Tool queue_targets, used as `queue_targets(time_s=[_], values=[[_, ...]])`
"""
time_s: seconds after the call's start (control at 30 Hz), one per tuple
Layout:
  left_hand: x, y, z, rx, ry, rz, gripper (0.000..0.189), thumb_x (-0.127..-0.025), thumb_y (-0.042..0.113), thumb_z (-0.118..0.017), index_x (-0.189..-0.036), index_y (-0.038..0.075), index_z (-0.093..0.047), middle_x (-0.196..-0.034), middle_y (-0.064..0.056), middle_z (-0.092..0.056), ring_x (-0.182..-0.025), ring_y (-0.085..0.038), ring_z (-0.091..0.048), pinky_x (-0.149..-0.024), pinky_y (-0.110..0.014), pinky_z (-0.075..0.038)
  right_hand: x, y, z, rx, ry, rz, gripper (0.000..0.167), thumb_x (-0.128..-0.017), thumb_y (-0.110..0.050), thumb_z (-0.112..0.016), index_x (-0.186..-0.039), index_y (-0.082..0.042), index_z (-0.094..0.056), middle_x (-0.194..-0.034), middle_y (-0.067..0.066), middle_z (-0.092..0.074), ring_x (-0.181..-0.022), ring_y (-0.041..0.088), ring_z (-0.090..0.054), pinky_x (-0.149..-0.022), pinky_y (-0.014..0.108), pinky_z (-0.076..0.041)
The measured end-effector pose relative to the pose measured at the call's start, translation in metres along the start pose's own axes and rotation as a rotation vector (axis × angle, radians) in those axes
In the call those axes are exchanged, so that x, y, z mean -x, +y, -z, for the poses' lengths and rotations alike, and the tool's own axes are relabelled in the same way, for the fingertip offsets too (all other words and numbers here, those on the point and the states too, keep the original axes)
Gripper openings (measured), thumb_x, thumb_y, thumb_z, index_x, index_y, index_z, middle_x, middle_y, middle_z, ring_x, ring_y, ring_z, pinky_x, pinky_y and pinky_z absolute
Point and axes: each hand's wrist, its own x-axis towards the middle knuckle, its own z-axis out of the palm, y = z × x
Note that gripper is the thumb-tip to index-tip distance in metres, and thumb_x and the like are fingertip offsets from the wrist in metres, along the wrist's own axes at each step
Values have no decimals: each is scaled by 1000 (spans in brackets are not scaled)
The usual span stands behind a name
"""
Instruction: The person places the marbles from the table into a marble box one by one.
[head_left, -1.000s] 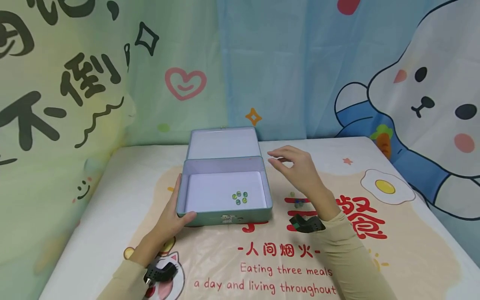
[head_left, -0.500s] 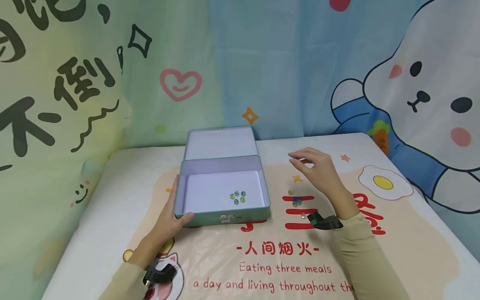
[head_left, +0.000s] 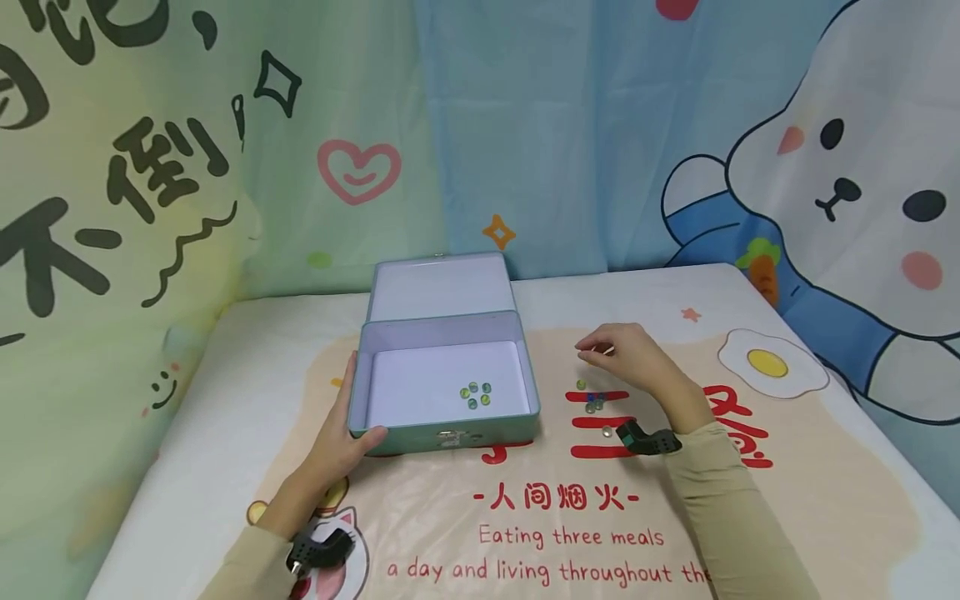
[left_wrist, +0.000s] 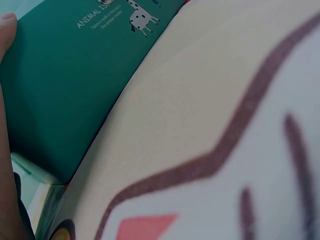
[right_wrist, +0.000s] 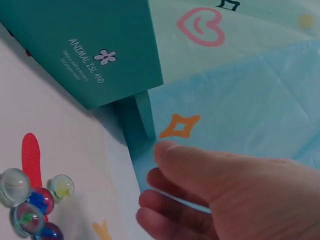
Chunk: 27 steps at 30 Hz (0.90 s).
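Note:
A green tin box [head_left: 457,435] stands with its lid [head_left: 442,287] tipped back. Inside, several glass marbles [head_left: 486,400] lie in a small group at the right of the white bottom. My left hand [head_left: 341,429] grips the box's front left corner, thumb on the front wall and fingers along the left side. To the right of the box, my right hand [head_left: 626,358] hovers above several loose marbles [head_left: 581,385] on the cloth, fingers loosely bent and holding nothing. Those marbles [right_wrist: 15,186] show clear, red and blue in the right wrist view, apart from the fingers [right_wrist: 165,181].
A printed cloth [head_left: 555,521] with red lettering covers the table. Behind it hangs a patterned curtain [head_left: 517,142], close to the raised lid. Dark wrist cameras [head_left: 648,439] sit on both wrists.
My right hand has moved right, away from the box's side, and then down toward the loose marbles. The left hand keeps its grip on the box. The head view has shifted slightly.

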Motion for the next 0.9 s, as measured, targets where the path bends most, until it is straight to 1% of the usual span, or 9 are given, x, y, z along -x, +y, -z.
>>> queue_targets(time_s=[0.07,0.2,0.27,0.37,0.43,0.47,0.6,0.77,0.9], values=[[0,0,0,2,2,-3,107,-80,28,-70,-152,4,6,-158,-23,1,-142,-48,-9,-106,-65,-15,-1,-1,-1,20,-29,-30,22,-88,-20,-67,-106,-8,-72,-99,6,-70,-90,21,-61,-82,40,-52],[1,-4,0,1,7,-3,108,-81,32,-70,-153,7,6,-159,-23,0,-142,-48,-9,-105,-66,-15,-3,-4,-4,52,-79,-78,20,-88,-21,-68,-103,-9,-73,-98,6,-70,-88,20,-59,-80,38,-52],[1,-13,0,2,7,-1,108,-81,33,-70,-153,11,7,-159,-20,1,-142,-48,-9,-105,-67,-16,-4,-6,-6,72,-102,-98,19,-87,-21,-69,-102,-9,-73,-98,7,-69,-87,20,-59,-81,39,-52],[1,-28,0,-7,9,4,107,-81,38,-70,-153,20,7,-161,-14,0,-143,-44,-10,-104,-67,-17,-5,-7,-9,100,-143,-119,19,-87,-20,-69,-101,-8,-73,-99,8,-69,-87,21,-59,-82,39,-52],[0,-39,0,-8,8,4,107,-81,39,-70,-153,26,8,-161,-8,1,-144,-41,-10,-105,-67,-18,-5,-7,-11,108,-170,-130,19,-87,-20,-69,-101,-8,-73,-99,8,-69,-86,21,-59,-81,38,-53],[0,-41,0,-12,6,1,106,-81,40,-70,-152,28,8,-161,-7,1,-145,-39,-10,-105,-67,-18,-5,-6,-12,112,-183,-135,19,-87,-20,-69,-101,-7,-73,-98,8,-69,-85,20,-59,-80,37,-53],[-2,-44,0,-4,-4,-10,106,-81,37,-71,-152,31,8,-161,-2,2,-145,-36,-9,-105,-67,-18,-4,-5,-15,115,-201,-143,19,-85,-19,-71,-99,-7,-73,-95,7,-70,-80,18,-58,-75,34,-53],[-2,-41,0,-4,-6,-6,106,-82,39,-70,-153,31,8,-161,0,2,-145,-36,-9,-105,-66,-18,-4,-7,-19,133,-193,-125,17,-84,-19,-72,-96,-7,-74,-88,5,-70,-77,17,-58,-74,34,-53],[-2,-41,0,-1,-3,-1,105,-81,38,-70,-152,33,8,-161,1,2,-145,-36,-9,-105,-66,-18,-4,-7,-21,144,-213,-131,16,-82,-19,-74,-94,-8,-73,-83,3,-69,-75,16,-58,-72,33,-52]])
